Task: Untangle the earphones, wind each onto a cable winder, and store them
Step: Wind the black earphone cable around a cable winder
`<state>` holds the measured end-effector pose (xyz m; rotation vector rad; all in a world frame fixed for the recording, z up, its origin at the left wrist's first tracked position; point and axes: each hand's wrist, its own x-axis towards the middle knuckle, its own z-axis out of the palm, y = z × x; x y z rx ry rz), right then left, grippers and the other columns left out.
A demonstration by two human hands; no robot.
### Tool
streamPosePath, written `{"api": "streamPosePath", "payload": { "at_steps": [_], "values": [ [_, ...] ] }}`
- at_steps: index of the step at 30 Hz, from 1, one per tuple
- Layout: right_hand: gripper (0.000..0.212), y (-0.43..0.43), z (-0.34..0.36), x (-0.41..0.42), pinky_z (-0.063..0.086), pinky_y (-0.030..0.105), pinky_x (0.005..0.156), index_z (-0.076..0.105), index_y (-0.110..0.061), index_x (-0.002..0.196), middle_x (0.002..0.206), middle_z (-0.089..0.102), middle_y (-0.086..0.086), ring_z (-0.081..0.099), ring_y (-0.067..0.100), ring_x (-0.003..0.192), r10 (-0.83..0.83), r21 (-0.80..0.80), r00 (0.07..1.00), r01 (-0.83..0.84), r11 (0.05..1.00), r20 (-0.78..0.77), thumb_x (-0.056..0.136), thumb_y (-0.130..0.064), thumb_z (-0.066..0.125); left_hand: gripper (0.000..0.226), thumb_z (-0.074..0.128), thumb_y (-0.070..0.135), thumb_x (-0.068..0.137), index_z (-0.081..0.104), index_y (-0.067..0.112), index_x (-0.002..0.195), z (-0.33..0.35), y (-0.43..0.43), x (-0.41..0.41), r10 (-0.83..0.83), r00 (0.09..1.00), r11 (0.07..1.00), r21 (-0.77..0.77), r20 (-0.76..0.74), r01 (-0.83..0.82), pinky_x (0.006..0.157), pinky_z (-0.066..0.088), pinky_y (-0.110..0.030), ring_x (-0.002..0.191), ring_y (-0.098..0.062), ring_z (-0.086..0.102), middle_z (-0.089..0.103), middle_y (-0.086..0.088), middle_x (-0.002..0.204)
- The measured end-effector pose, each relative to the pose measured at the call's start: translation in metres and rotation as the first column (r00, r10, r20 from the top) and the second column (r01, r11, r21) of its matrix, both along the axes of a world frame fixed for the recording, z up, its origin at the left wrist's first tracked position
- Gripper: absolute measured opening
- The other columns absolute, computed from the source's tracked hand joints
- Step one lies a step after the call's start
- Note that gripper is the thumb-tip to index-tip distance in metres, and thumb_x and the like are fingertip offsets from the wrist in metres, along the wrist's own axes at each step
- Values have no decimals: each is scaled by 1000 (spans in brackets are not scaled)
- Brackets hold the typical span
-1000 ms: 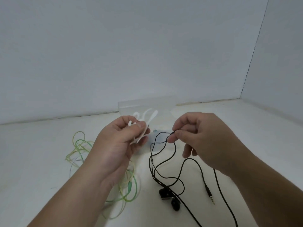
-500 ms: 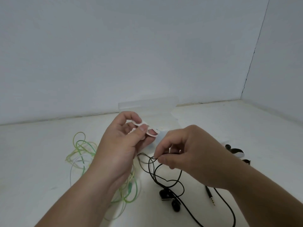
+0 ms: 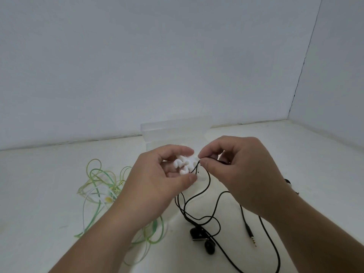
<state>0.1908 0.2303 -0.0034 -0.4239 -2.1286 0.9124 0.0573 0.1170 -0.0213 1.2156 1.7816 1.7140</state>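
Observation:
My left hand [image 3: 157, 180] grips a white cable winder [image 3: 186, 166] between thumb and fingers, above the white tabletop. Just to its right, my right hand [image 3: 242, 170] pinches the black earphone cable [image 3: 206, 184] and holds it against the winder's right edge. The cable hangs down in loops to the two black earbuds [image 3: 202, 241] lying on the table, and its jack plug [image 3: 251, 234] lies to their right. A tangled green and white earphone [image 3: 104, 186] lies on the table to the left, partly hidden under my left forearm.
A clear plastic box [image 3: 173, 133] stands behind my hands, near the back wall. A small dark object [image 3: 288, 183] shows behind my right wrist. White walls close the back and the right side.
My right hand has risen with the black cable from below up to the winder's edge. My left hand has turned the winder, so its lobes now face me.

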Motion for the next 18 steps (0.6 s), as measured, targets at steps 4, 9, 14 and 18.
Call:
{"api": "streamPosePath", "payload": {
  "at_steps": [4, 9, 14, 18],
  "values": [
    [15, 1, 1, 0, 34, 12, 45, 73, -23, 74, 45, 51, -20, 46, 7, 42, -10, 3, 1000, 10, 1000, -28, 82, -10, 75, 39, 88, 7, 68, 77, 36, 92, 0, 0, 4, -5, 998, 998, -56, -66, 2, 64, 51, -17, 60, -10, 61, 62, -1, 75],
    [18, 5, 1, 0, 38, 17, 49, 70, -26, 73, 51, 54, -17, 50, 18, 49, -136, 21, 971, 143, 990, -198, 84, -12, 74, 30, 81, 2, 76, 78, 27, 92, 0, 0, 6, -67, 996, 994, -95, -65, 61, 57, 44, -10, 53, -3, 55, 58, 12, 64],
    [11, 20, 9, 10, 31, 19, 44, 68, -21, 80, 57, 50, -9, 38, 14, 47, -396, -198, 807, 343, 918, -438, 90, -16, 67, 28, 82, 7, 76, 79, 29, 93, 3, -4, 2, -133, 988, 989, -74, -75, 127, 66, 44, -16, 63, -8, 58, 63, -2, 68],
    [13, 40, 11, 19, 38, 26, 55, 64, -26, 81, 65, 48, -8, 43, 13, 58, -597, -444, 632, 407, 798, -494, 92, -19, 62, 31, 75, 16, 65, 79, 25, 95, 6, -6, -5, -143, 989, 988, 60, 25, 141, 71, 45, -22, 69, -17, 53, 60, -6, 72]
  ]
}}
